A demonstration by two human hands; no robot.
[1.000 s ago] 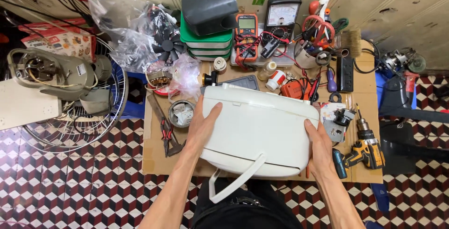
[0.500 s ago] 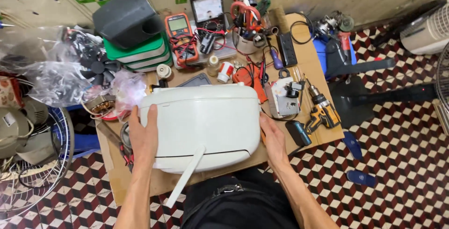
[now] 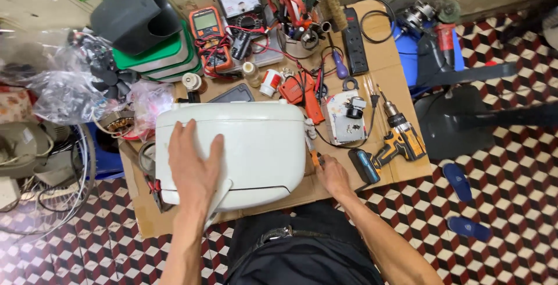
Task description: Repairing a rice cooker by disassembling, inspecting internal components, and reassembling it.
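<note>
The left hand lies flat, fingers spread, on top of the white appliance housing on the cardboard-covered table; the right hand closes around a screwdriver beside the housing; a yellow cordless drill lies near.

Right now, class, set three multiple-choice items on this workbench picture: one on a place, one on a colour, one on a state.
1. Where does the left hand lie?
A. flat on top of the white plastic appliance body
B. on the black power strip
C. on the floor

2. What colour is the digital multimeter?
A. blue
B. orange
C. white

3. How does the yellow and black cordless drill lie?
A. gripped in the right hand
B. hanging from the wall
C. on the cardboard, untouched

Key: 1 A, the palm is spread on the casing. 2 B, its case is orange. 3 C, the right hand sits beside the casing, apart from the drill.
</note>
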